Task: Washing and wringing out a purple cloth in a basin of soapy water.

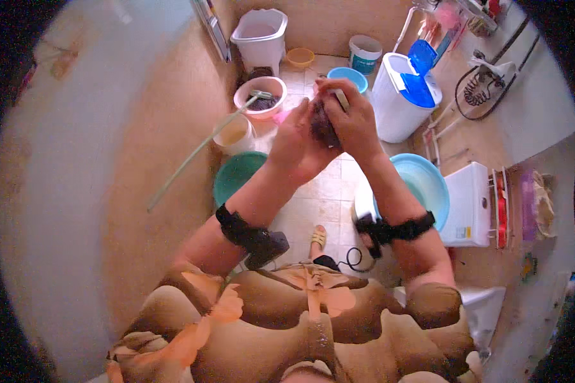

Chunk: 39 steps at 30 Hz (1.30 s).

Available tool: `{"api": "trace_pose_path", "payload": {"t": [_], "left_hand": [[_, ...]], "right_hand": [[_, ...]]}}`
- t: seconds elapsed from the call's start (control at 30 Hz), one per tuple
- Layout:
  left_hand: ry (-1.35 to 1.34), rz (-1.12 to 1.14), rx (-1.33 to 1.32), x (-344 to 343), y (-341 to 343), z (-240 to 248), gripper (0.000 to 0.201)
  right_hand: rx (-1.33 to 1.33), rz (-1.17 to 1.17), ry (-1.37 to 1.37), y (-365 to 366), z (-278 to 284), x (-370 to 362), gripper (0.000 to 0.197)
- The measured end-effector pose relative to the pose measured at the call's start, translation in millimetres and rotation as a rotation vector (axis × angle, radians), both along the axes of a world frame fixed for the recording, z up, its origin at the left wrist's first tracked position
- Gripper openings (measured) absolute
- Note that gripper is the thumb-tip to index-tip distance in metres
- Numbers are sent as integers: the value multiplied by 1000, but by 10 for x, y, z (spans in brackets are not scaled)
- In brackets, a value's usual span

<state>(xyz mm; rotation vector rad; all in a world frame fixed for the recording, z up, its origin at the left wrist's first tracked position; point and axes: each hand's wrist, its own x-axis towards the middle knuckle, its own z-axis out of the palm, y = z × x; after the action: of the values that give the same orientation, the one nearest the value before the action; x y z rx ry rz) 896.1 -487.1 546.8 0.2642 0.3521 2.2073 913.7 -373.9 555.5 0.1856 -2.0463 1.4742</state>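
Observation:
In front of me, both hands are raised over the tiled floor and pressed together around a dark, crumpled, cloth-like bundle [324,126]. My left hand [294,140] cups it from below and the left, fingers curled up along its side. From the right, my right hand [354,118] closes over its top. A small pale, bar-like piece [342,100] shows between my right fingers; its kind is not clear. Much of the bundle is hidden by the fingers.
A green basin [236,182], a pink basin [271,108] with dark contents and a cream bucket [233,134] stand left. A long-handled tool [204,147] leans there. Right are a white-and-blue bin-like container [396,108], a light blue basin [421,182] and a toilet tank [469,204].

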Motion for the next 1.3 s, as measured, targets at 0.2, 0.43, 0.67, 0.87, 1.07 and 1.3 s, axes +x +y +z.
{"api": "trace_pose_path", "payload": {"t": [0.2, 0.43, 0.67, 0.87, 1.07, 1.3], "left_hand": [[53, 169, 16, -607, 416, 96, 41], [117, 91, 180, -1333, 841, -94, 45], [-56, -198, 136, -1847, 1709, 124, 44], [266, -104, -13, -2750, 2053, -154, 44], [-70, -71, -36, -3478, 2502, -131, 50], [-23, -434, -27, -3621, 3278, -106, 57]], "right_hand": [[255, 94, 223, 123, 252, -578, 17], [269, 62, 225, 714, 331, -919, 24], [167, -160, 235, 1664, 114, -1715, 18], [247, -79, 195, 1619, 290, -2490, 27], [237, -50, 161, 2074, -88, -2933, 24], [87, -285, 24, 3027, -36, -3060, 23]]}}
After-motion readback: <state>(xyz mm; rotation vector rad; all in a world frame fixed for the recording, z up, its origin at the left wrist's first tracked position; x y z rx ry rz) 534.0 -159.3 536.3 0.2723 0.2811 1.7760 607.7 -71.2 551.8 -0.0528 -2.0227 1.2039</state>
